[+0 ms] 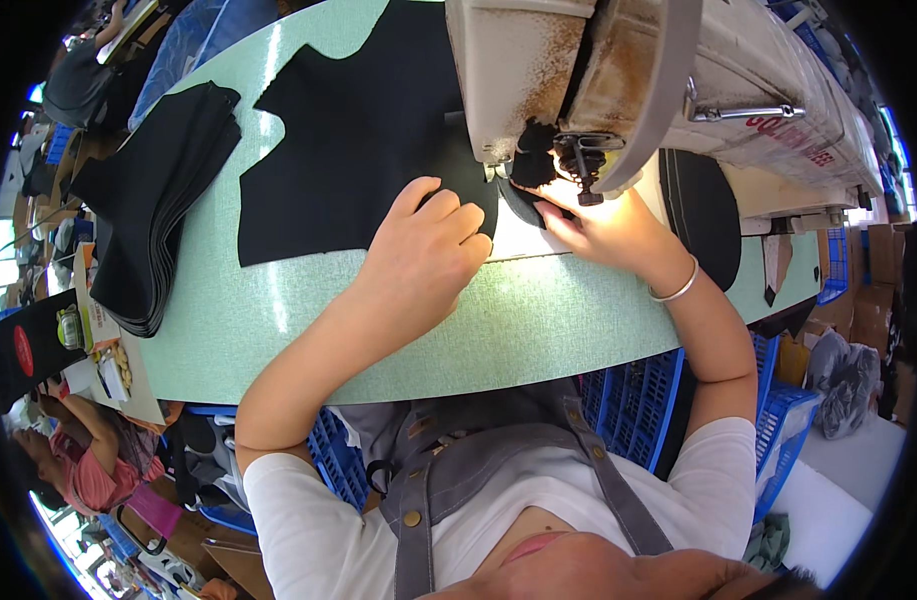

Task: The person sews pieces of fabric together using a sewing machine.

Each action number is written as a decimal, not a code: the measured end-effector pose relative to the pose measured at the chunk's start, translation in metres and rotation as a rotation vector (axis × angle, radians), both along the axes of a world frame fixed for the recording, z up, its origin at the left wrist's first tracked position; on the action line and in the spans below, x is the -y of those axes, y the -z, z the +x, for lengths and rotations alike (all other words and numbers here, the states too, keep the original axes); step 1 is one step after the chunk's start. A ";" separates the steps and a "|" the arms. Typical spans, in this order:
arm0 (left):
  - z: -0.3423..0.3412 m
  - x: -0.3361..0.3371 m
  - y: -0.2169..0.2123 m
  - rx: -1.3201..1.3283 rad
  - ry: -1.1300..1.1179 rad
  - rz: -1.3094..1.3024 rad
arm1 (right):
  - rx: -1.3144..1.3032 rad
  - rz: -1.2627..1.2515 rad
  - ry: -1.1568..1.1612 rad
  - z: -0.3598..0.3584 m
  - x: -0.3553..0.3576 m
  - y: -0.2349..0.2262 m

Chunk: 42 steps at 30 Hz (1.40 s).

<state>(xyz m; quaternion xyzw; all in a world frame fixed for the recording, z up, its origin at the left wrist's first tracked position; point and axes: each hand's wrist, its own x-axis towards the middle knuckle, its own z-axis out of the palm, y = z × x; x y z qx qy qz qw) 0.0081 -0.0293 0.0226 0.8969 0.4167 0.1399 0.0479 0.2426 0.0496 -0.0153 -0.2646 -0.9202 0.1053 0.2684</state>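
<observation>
Black fabric [348, 140] under both hands, seemingly flat

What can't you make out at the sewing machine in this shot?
Head view only:
- Needle: hidden behind the machine head and a dark fabric bunch.
- Right hand fingertips: washed out by the lamp glare.
- Left hand palm: pressed on the black fabric, its grip unseen.
- Stack: piece count too fine to tell.
</observation>
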 end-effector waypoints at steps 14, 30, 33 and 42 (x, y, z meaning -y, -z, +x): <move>0.008 -0.009 0.018 0.022 -0.095 0.232 | 0.108 0.028 -0.019 0.006 -0.007 0.007; 0.018 -0.018 0.045 0.098 -0.170 0.430 | -0.037 0.188 -0.062 -0.005 -0.003 -0.001; 0.019 -0.020 0.048 0.156 -0.154 0.473 | 0.018 0.219 -0.053 -0.003 -0.004 0.004; 0.018 -0.022 0.044 0.143 -0.141 0.422 | -0.026 0.243 -0.063 -0.007 -0.003 0.008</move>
